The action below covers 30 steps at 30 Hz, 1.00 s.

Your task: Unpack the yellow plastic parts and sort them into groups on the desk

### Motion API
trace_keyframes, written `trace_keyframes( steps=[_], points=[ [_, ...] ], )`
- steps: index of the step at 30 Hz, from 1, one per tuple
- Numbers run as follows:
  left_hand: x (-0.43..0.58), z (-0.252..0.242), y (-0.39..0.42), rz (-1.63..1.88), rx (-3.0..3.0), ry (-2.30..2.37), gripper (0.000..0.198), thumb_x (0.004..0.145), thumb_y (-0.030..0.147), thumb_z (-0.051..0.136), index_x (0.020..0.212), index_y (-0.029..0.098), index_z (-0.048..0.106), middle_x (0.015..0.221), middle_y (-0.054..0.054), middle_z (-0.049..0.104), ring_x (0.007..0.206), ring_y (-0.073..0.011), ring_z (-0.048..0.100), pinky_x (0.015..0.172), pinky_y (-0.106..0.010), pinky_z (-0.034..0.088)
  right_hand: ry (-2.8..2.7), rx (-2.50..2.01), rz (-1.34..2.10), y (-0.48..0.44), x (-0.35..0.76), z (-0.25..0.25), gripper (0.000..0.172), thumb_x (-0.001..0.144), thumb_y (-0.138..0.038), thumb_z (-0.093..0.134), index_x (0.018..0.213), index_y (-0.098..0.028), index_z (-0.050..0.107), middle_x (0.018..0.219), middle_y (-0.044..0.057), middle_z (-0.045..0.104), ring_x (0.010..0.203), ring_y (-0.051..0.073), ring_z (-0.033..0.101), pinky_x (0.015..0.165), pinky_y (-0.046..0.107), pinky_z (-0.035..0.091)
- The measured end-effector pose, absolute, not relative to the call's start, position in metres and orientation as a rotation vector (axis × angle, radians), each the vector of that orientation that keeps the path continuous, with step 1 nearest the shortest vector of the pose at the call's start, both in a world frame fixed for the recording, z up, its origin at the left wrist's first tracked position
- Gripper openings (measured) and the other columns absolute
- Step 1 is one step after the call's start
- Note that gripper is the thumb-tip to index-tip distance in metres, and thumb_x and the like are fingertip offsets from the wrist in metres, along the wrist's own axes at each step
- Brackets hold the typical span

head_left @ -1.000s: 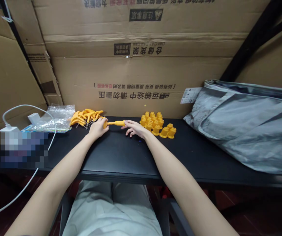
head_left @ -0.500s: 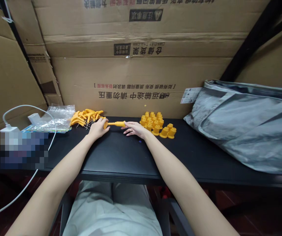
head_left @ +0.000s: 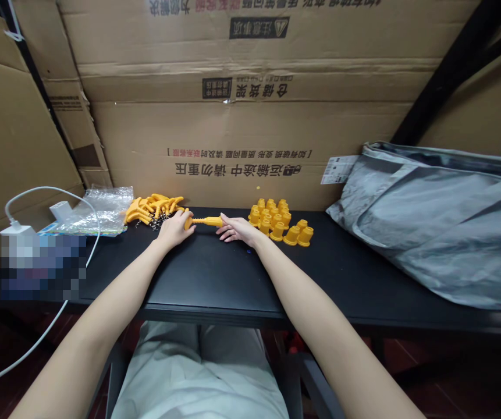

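Note:
Between my two hands, above the black table, a yellow plastic corkscrew [head_left: 209, 221] lies level, with a ribbed thin section and a thicker sleeve. My left hand [head_left: 175, 228] is closed round its handle end, which the fingers partly hide. At the other end, my right hand [head_left: 240, 229] pinches the sleeve's tip between thumb and fingers, the remaining fingers curled below. Just behind my left hand is a pile of yellow T-handled corkscrews [head_left: 154, 205] with metal spirals. Beyond my right hand, several yellow cup-shaped pieces [head_left: 277, 228] stand grouped.
Cardboard [head_left: 241, 128] walls in the back of the black table [head_left: 215, 279]. A large grey bag [head_left: 442, 233] occupies the right side. At the left are clear plastic wrap [head_left: 102, 212], a white charger [head_left: 18, 237] and a looping white cable [head_left: 43, 336].
My right hand's fingers have shifted slightly at the sleeve's tip. My left hand and the corkscrew look almost still.

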<state>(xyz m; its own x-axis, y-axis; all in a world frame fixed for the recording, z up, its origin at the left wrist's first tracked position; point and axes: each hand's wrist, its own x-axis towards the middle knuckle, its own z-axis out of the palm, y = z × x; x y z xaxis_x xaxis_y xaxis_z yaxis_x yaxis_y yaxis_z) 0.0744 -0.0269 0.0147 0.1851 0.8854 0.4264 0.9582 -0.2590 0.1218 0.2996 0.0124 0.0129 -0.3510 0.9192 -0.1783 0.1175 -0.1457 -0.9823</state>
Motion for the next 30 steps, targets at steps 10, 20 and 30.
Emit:
trace_keyframes(
  steps=[10, 20, 30],
  points=[
    [0.0751, 0.0149, -0.0271, -0.637, -2.281, -1.81, 0.034, 0.085, 0.037, 0.058, 0.117, 0.024, 0.056, 0.114, -0.006, 0.059, 0.097, -0.0211, 0.064, 0.078, -0.03, 0.051, -1.465, -1.251, 1.542, 0.0086, 0.2968, 0.0158, 0.053, 0.087, -0.06, 0.053, 0.08, -0.008, 0.063, 0.068, 0.01, 0.069, 0.052, 0.012, 0.064, 0.047, 0.019, 0.052],
    [0.0745, 0.0146, -0.0264, -0.642, -2.278, -1.821, 0.034, 0.085, 0.037, 0.058, 0.117, 0.025, 0.056, 0.114, -0.006, 0.059, 0.097, -0.0207, 0.064, 0.078, -0.03, 0.052, -1.471, -1.271, 1.532, 0.0088, 0.2966, 0.0166, 0.057, 0.086, -0.064, 0.05, 0.081, -0.009, 0.063, 0.071, 0.012, 0.07, 0.052, 0.012, 0.064, 0.047, 0.019, 0.052],
    [0.0728, 0.0136, -0.026, -0.632, -2.279, -1.834, 0.035, 0.086, 0.039, 0.057, 0.118, 0.026, 0.056, 0.116, -0.005, 0.06, 0.096, -0.0214, 0.065, 0.076, -0.031, 0.051, -1.529, -1.172, 1.548, 0.0118, 0.3013, 0.0119, 0.04, 0.086, -0.045, 0.065, 0.113, -0.016, 0.061, 0.111, 0.014, 0.07, 0.064, 0.013, 0.069, 0.051, 0.019, 0.054]
  ],
)
